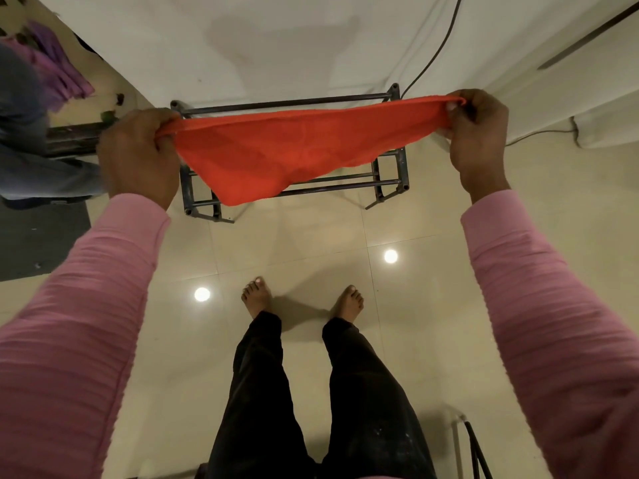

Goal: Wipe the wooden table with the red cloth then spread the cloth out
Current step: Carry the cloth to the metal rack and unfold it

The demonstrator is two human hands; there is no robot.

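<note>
Red cloth (276, 157) stretched between left-hand grip (138, 160) and right-hand grip (479, 140), corners pinched, lower edge sagged to point.

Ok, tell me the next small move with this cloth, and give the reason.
Probably lower the red cloth flat onto the metal rack seen behind it, keeping it taut. The left hand and right hand each grip an end and the top edge is stretched straight, but the rest hangs in a point, so it isn't spread yet.
</note>
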